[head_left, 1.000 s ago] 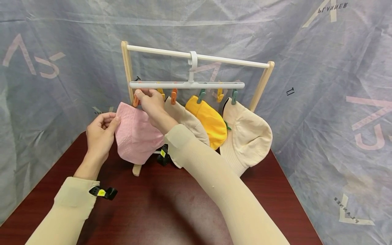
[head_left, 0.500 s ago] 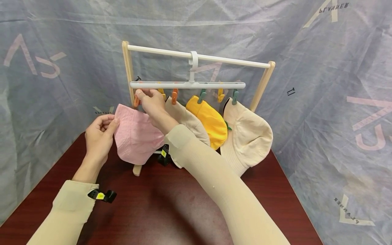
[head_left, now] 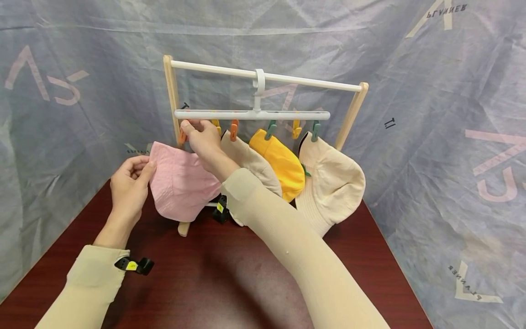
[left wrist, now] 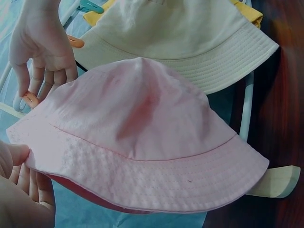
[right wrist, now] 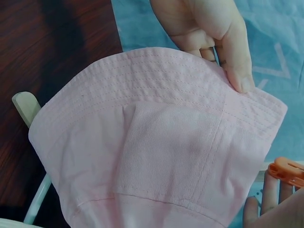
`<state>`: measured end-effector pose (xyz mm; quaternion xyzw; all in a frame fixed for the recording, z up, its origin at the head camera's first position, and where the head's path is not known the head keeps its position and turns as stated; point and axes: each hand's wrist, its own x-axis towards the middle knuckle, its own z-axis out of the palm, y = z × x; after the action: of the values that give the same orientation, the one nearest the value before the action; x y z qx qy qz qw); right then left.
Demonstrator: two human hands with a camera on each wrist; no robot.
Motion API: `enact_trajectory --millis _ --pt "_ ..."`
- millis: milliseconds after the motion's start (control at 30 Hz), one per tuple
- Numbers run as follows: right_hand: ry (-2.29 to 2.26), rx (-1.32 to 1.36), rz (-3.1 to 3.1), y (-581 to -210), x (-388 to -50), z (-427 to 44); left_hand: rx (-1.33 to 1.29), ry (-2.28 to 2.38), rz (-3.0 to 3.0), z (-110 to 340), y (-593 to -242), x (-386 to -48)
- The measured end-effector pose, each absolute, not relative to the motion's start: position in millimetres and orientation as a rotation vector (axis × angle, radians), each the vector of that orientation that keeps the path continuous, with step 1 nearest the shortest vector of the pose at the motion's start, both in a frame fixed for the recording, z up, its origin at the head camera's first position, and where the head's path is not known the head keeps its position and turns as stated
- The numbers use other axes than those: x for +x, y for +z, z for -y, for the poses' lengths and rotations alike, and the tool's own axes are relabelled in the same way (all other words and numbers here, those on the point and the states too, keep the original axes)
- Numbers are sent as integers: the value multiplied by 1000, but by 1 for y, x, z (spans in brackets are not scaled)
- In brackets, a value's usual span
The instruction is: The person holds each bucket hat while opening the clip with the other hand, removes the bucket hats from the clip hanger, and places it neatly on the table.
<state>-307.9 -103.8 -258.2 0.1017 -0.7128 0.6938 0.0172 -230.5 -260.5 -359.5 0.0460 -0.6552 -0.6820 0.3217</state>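
Observation:
A pink bucket hat point(head_left: 181, 183) is pinched at its brim between the thumb and fingers of my left hand point(head_left: 129, 187). My right hand point(head_left: 205, 141) pinches the orange clothespin point(head_left: 182, 136) at the left end of the white hanger point(head_left: 222, 114). In the right wrist view, the hat's brim corner lies apart from that orange clip point(right wrist: 287, 171). The left wrist view gives the hat's crown and stitched brim point(left wrist: 142, 180), with the right hand point(left wrist: 42, 47) behind it. Part of the hat is covered by my right hand and forearm in the head view.
A cream hat point(head_left: 250, 160), a yellow hat point(head_left: 281, 164) and a larger cream hat point(head_left: 333, 178) hang from clips right of the pink one. The hanger hooks over a white rod point(head_left: 312, 82) on wooden posts point(head_left: 352, 116), standing on a dark red table point(head_left: 197, 283).
My left hand has drawn the pink hat a little left and down, so its brim corner is farther from the orange clothespin. My right hand has stayed at the clip.

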Motion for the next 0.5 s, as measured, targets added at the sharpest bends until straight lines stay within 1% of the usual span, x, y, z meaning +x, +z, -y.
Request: enact_trajectory --millis 500 --pt "2108 389 2253 -263 -312 101 108 -1824 1698 262 -362 -237"
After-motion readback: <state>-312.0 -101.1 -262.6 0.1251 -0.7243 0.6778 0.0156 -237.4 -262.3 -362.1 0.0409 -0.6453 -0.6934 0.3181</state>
